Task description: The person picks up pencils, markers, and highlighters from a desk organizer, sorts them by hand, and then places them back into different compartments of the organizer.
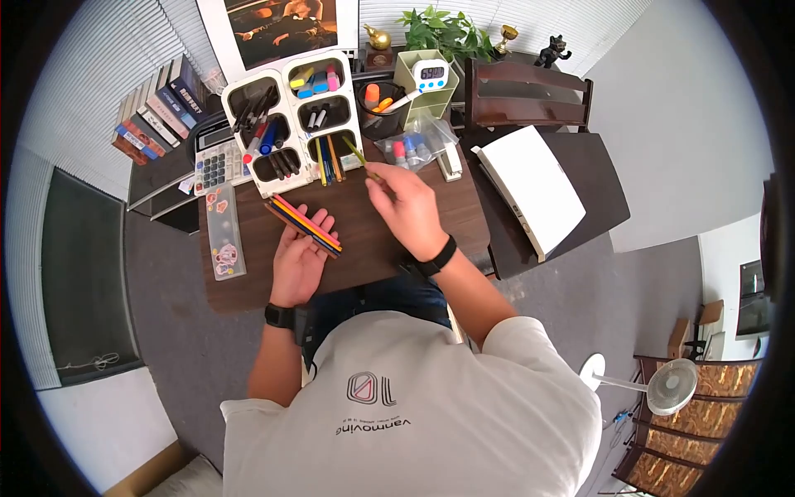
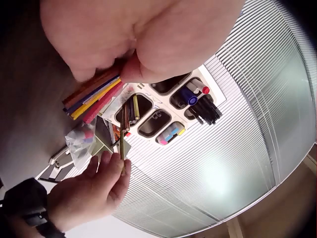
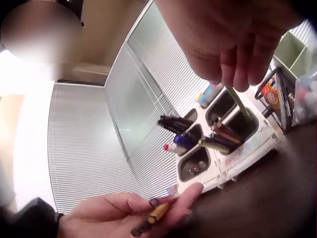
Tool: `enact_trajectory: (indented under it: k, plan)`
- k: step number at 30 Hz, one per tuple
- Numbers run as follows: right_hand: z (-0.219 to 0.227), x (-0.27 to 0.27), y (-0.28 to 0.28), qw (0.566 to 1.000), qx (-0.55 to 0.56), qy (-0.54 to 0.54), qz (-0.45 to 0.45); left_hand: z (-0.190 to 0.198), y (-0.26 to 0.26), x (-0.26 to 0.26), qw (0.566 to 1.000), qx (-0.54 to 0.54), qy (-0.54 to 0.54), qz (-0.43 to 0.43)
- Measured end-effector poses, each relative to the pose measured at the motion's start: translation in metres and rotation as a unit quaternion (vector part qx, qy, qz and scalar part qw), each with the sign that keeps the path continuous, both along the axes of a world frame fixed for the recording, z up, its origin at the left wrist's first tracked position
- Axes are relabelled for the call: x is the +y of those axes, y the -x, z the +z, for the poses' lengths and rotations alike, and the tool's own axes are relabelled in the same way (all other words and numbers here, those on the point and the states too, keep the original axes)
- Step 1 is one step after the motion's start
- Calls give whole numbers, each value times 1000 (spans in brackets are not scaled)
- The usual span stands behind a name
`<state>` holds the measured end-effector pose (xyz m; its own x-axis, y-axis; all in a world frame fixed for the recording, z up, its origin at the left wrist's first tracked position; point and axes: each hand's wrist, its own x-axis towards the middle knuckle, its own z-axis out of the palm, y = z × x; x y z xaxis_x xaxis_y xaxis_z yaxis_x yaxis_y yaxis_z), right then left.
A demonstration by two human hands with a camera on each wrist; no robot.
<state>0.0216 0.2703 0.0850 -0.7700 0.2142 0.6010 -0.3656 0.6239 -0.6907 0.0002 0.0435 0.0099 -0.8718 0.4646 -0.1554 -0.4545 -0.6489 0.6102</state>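
Observation:
My left hand (image 1: pixel 300 269), palm up, holds several coloured pencils (image 1: pixel 303 222), among them pink, yellow and dark blue ones; in the left wrist view its thumb lies against the bundle (image 2: pixel 94 99). Between thumb and fingers, my right hand (image 1: pixel 410 207) pinches an olive-green pencil (image 1: pixel 354 151). That pencil's far end reaches the front right compartment of a white desk organizer (image 1: pixel 291 124). Several other pencils (image 1: pixel 330 161) lean in this same compartment. Black pens, blue and red markers, and highlighters (image 1: pixel 313 81) fill other compartments.
Right of the organizer are a black mesh pen cup (image 1: pixel 379 126), a clear bag (image 1: pixel 422 145) with small bottles, a white stapler (image 1: pixel 450 161) and a timer (image 1: pixel 431 74). A calculator (image 1: pixel 217 168) and a stickered clear case (image 1: pixel 224 236) lie at left. Books (image 1: pixel 161 108) stand behind them.

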Motion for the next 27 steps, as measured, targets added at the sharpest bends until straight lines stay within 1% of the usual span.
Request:
enact_trajectory:
  k: [1,3,7,8,10,14,16,17,19,20,21,23,27]
  plan:
    - [-6,-3,7,1000,3,1,1,0,0,0,1000,-8,-1,5]
    - [-15,-8,19,999,8,-44,7,2,-2,1,1000,-7,1,9]
    - [-19,-14,29,999,-22,-30,34,1,-2,-1,1000,-8,-6,8]
    - [-20,-14,30,999,-20,-30,33,1,-1,-2,1000,-7,-6,8]
    - [-22,-13,30,998,-53,-27,37,1,-1,-1,1000,-14,-9,7]
    - [-18,-14,28,996,-63,-39,44,3,-2,-1,1000,-20,-18,4]
    - [-6,-18,17,995,-56,-80,-20,2,-2,-1,999,-14,-29,6]
    - [-3,-20,10,995,-58,-81,-17,2,-2,-1,999,-17,-30,9]
    - [0,-26,-7,998,-65,1,0,5,-4,1,999,-22,-18,28]
    - [0,-32,-16,993,-98,44,39,3,-4,1,999,-26,-18,34]
    - [-1,-38,-23,988,-140,9,63,0,-3,1,999,-18,-19,33]
    - [-16,-44,-32,973,-196,-37,112,-4,-2,1,999,-11,-19,29]
    - [-30,-49,-31,979,-164,-52,109,-6,-1,1,1000,2,-10,27]
